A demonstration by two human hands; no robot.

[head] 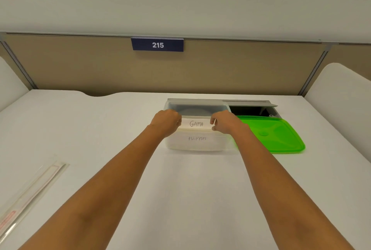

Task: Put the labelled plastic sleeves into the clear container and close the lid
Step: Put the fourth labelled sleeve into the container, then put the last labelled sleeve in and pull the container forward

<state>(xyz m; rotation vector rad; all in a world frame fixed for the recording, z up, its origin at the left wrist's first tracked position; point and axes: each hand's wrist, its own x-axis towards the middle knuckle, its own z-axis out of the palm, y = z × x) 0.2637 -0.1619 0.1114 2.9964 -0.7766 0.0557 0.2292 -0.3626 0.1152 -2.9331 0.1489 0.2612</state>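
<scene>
A clear container (200, 107) stands open on the white desk, far centre. Both hands hold a plastic sleeve with a white label reading "GAMA" (196, 123) at the container's front rim: my left hand (166, 122) pinches its left end and my right hand (223, 122) pinches its right end. Behind the container's front wall another sleeve shows, its label reading something like "ALPHA" (197, 138). The green lid (275, 135) lies flat on the desk just right of the container, touching it.
A long clear sleeve with a red-edged strip (30, 195) lies at the desk's left front. Behind the container an open grey cable hatch (251, 107) shows a dark hole. A beige partition with a "215" sign (158, 44) backs the desk.
</scene>
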